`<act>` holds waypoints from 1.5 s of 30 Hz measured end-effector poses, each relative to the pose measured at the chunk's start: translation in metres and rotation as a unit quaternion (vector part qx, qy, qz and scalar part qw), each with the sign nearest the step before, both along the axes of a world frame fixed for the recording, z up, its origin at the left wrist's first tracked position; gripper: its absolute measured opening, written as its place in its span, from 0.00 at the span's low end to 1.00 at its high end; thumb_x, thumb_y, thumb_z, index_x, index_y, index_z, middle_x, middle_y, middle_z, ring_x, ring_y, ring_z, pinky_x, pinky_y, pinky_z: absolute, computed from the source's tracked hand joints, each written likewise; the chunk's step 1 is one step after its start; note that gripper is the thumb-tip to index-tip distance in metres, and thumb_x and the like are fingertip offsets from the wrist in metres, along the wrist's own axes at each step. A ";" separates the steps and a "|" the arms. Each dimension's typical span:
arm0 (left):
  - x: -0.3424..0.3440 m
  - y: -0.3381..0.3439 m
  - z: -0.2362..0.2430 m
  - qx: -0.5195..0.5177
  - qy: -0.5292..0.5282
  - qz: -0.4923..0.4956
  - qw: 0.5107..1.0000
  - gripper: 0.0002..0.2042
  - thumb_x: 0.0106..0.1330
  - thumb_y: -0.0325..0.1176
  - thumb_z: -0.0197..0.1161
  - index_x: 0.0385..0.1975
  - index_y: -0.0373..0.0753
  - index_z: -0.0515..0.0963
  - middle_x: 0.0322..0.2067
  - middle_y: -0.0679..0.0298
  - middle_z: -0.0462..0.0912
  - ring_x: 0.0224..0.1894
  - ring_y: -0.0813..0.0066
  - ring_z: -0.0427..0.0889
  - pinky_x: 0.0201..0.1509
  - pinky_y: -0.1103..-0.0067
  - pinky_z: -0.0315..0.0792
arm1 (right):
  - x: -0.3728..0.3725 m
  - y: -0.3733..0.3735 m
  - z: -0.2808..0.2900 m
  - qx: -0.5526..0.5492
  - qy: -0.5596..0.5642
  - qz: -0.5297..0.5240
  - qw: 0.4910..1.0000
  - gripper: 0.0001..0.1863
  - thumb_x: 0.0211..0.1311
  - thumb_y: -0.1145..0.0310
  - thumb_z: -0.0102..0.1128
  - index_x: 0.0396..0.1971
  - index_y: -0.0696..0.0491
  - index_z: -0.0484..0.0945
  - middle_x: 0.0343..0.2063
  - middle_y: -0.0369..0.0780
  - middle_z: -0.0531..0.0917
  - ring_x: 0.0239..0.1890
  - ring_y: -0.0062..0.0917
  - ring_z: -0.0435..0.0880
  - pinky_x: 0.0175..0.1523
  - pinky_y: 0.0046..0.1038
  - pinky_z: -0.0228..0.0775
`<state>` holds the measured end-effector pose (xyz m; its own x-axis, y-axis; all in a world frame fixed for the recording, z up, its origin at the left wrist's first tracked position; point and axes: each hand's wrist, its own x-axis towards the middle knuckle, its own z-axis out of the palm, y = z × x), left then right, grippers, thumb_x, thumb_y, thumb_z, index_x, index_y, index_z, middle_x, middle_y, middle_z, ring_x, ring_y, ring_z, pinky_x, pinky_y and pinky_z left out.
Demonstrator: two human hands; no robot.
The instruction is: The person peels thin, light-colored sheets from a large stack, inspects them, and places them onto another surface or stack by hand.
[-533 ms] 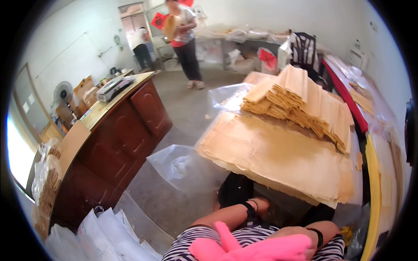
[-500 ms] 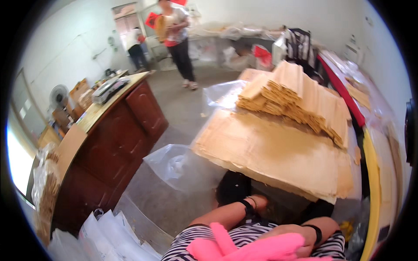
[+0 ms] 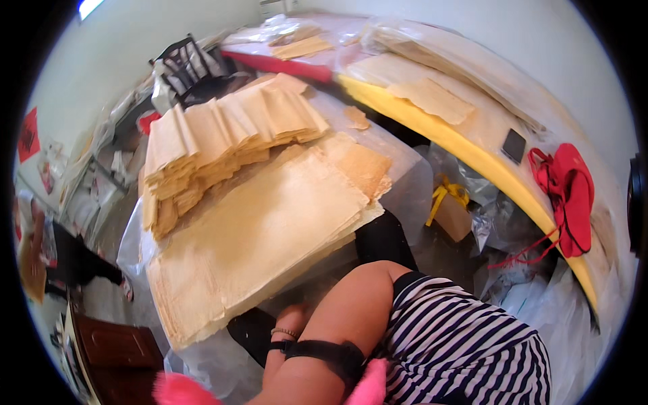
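My left hand (image 3: 293,316) is low between my knees, below the near edge of a stack of flat tan sheets (image 3: 250,223). It wears a beaded bracelet and a dark wristband; its fingers are mostly hidden. My right forearm crosses in front, a wide black band at the wrist. Only the back part of my right hand (image 3: 280,393) shows at the lower edge, its fingers out of sight. Soft pink pieces (image 3: 371,383) lie at the lower edge near that wrist. Folded tan sheets (image 3: 229,128) are heaped on the flat stack's far side.
A long bench with a yellow edge (image 3: 432,118) runs along the right, bearing a phone (image 3: 514,145) and a red bag (image 3: 572,196). Below it are plastic bags and a box (image 3: 451,214) with yellow ribbon. A person (image 3: 74,256) stands far left beside a brown cabinet (image 3: 118,347).
My view has swung to the right, so the sheets and cabinet sit farther left. My right forearm now crosses my body, and its hand has slipped mostly below the lower edge.
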<state>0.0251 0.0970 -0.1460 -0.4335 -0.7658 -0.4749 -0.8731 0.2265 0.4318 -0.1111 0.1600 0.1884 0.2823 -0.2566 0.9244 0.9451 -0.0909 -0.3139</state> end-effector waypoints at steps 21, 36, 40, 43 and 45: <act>-0.006 -0.008 0.000 0.063 -0.067 -0.019 0.996 0.19 0.71 0.49 0.54 0.53 0.48 0.83 0.51 0.51 0.85 0.54 0.47 0.83 0.58 0.59 0.76 | -0.532 -0.071 0.007 0.136 0.151 -0.973 0.111 0.18 0.67 0.60 0.53 0.44 0.60 0.82 0.33 0.44 0.86 0.39 0.28 0.85 0.47 0.31 0.75; 0.002 0.002 0.049 0.017 0.068 0.012 0.997 0.16 0.71 0.41 0.58 0.49 0.38 0.83 0.47 0.48 0.86 0.50 0.47 0.84 0.55 0.63 0.77 | -0.490 -0.124 -0.075 -0.126 0.422 -0.898 -0.005 0.24 0.68 0.55 0.62 0.57 0.53 0.81 0.53 0.48 0.85 0.58 0.44 0.80 0.64 0.39 0.70; 0.001 0.001 0.145 -0.027 0.288 0.092 0.953 0.12 0.72 0.32 0.64 0.51 0.36 0.83 0.41 0.57 0.89 0.45 0.72 0.87 0.50 0.77 0.78 | -0.326 -0.134 -0.134 -0.018 0.553 -0.734 0.395 0.18 0.67 0.64 0.64 0.53 0.54 0.83 0.52 0.48 0.85 0.55 0.38 0.83 0.60 0.32 0.72; 0.016 -0.014 0.182 -0.208 0.239 0.100 0.943 0.17 0.67 0.33 0.68 0.55 0.40 0.81 0.49 0.58 0.86 0.55 0.65 0.83 0.59 0.71 0.75 | -0.259 -0.134 -0.161 0.115 0.646 -0.603 0.454 0.19 0.65 0.63 0.65 0.53 0.55 0.82 0.52 0.47 0.85 0.56 0.39 0.82 0.62 0.33 0.72; 0.020 -0.025 0.187 -0.412 0.079 0.051 0.906 0.21 0.63 0.35 0.71 0.57 0.42 0.80 0.55 0.59 0.83 0.62 0.60 0.79 0.65 0.68 0.71 | -0.238 -0.132 -0.179 0.006 0.608 -0.683 0.405 0.21 0.65 0.63 0.65 0.55 0.55 0.81 0.53 0.47 0.84 0.57 0.40 0.81 0.62 0.35 0.72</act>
<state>0.0452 0.0722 0.0411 -0.3540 -0.8718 0.3387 -0.8494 0.4512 0.2736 -0.3491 0.0275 0.0095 0.1130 -0.9435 0.3114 -0.8381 -0.2589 -0.4802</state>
